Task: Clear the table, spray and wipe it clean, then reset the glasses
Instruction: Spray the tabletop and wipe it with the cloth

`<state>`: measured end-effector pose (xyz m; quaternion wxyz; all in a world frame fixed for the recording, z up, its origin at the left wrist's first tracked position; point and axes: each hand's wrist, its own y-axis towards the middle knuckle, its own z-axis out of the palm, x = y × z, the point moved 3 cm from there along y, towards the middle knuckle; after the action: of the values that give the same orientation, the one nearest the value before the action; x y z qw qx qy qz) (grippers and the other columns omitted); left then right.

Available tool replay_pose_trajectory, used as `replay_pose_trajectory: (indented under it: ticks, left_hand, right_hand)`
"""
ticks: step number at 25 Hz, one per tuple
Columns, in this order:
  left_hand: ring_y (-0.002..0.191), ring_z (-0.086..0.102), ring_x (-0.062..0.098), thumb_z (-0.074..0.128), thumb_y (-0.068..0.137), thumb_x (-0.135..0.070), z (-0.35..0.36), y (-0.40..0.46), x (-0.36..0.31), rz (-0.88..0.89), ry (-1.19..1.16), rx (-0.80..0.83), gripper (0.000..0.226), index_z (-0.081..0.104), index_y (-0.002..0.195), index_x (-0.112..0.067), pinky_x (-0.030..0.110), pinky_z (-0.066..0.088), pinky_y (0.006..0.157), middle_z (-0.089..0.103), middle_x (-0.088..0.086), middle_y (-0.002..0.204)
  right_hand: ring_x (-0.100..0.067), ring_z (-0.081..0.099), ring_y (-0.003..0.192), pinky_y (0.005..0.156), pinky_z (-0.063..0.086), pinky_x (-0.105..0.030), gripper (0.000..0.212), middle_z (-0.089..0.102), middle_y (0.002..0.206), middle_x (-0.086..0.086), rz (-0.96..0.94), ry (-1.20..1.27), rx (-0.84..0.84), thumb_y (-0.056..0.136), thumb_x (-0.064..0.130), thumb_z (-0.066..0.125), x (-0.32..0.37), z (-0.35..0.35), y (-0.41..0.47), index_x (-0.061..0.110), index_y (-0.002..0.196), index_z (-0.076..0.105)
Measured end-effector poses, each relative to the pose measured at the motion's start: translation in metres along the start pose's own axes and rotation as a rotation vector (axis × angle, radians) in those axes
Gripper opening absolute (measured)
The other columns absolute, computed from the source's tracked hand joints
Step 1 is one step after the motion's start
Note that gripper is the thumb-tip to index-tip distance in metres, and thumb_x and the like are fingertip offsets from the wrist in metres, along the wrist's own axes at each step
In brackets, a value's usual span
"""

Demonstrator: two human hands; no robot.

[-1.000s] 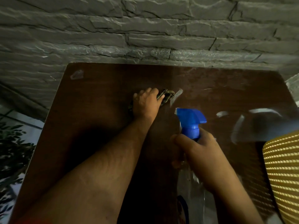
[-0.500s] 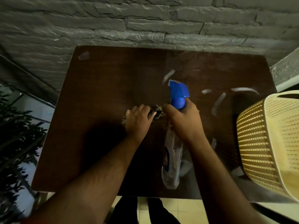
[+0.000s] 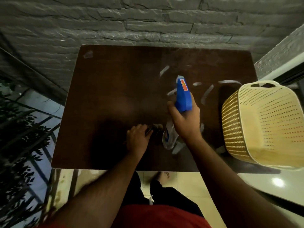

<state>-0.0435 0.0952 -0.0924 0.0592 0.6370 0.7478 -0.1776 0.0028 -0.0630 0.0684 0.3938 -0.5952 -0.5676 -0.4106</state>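
Nearest the person, the left hand [image 3: 137,139] is clenched over a dark cleaning cloth [image 3: 154,129], pressing it flat on the wooden table [image 3: 107,96]; only a crumpled corner shows past the fingers. Just right of that grip, the right hand [image 3: 185,120] grasps the neck of a spray bottle [image 3: 182,97], whose clear body hangs below the fist and blue trigger head points away towards the far side. Right of the bottle, a cream perforated basket [image 3: 261,125] sits at the table's edge, part of it overhanging. A wide sweep of the right elbow could likely knock it off. No glasses show. Beyond the nozzle lie bright streaks, perhaps reflections; spray fired from this height may drift onto the stone wall [image 3: 148,22].
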Motion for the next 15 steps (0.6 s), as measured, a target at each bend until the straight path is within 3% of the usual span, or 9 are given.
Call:
replay_pose_trajectory:
  ticks: [4, 6, 8, 11, 15]
  left_hand:
    - [0.085, 0.063, 0.018, 0.056, 0.09, -0.049, 0.0, -0.026, -0.011, -0.169, -0.279, 0.164, 0.028, 0.063, 0.094, -0.022, 0.031, 0.05, 0.076, 0.066, -0.001, 0.096]
    - [0.085, 0.062, 0.017, 0.057, 0.092, -0.045, 0.001, -0.038, -0.024, -0.255, -0.448, 0.212, 0.031, 0.065, 0.102, -0.017, 0.024, 0.045, 0.071, 0.067, -0.001, 0.098]
    - [0.092, 0.063, 0.021, 0.058, 0.092, -0.042, 0.003, -0.046, -0.039, -0.319, -0.578, 0.208, 0.035, 0.065, 0.109, -0.012, 0.025, 0.046, 0.076, 0.067, 0.003, 0.104]
    - [0.101, 0.062, 0.027, 0.058, 0.093, -0.037, 0.008, -0.046, -0.062, -0.456, -0.774, 0.221, 0.037, 0.062, 0.116, -0.008, 0.032, 0.048, 0.083, 0.066, 0.011, 0.11]
    - [0.111, 0.058, 0.027, 0.058, 0.094, -0.03, 0.01, -0.041, -0.087, -0.516, -0.891, 0.22, 0.038, 0.058, 0.125, -0.009, 0.034, 0.047, 0.092, 0.062, 0.011, 0.121]
  right_hand:
    - [-0.005, 0.064, 0.075, 0.068, 0.053, -0.016, 0.023, 0.06, 0.085, 0.008, -0.027, 0.038, -0.005, 0.092, 0.022, 0.065, -0.003, -0.026, -0.023, 0.025, 0.109, 0.05]
    - [-0.003, 0.064, 0.078, 0.069, 0.054, -0.015, 0.027, 0.061, 0.087, 0.01, -0.029, 0.052, -0.017, 0.092, 0.021, 0.066, -0.006, -0.041, -0.034, 0.025, 0.114, 0.05]
    - [-0.001, 0.065, 0.083, 0.071, 0.054, -0.014, 0.03, 0.062, 0.091, 0.012, -0.033, 0.061, -0.03, 0.092, 0.021, 0.065, -0.01, -0.055, -0.042, 0.021, 0.118, 0.05]
    - [-0.005, 0.066, 0.09, 0.075, 0.054, -0.016, 0.045, 0.063, 0.097, 0.01, -0.029, 0.066, -0.055, 0.089, 0.037, 0.064, -0.018, -0.073, -0.051, 0.009, 0.122, 0.052]
    - [-0.008, 0.066, 0.093, 0.079, 0.056, -0.024, 0.062, 0.064, 0.103, 0.008, -0.024, 0.028, -0.103, 0.084, 0.054, 0.058, -0.018, -0.095, -0.054, 0.009, 0.126, 0.051]
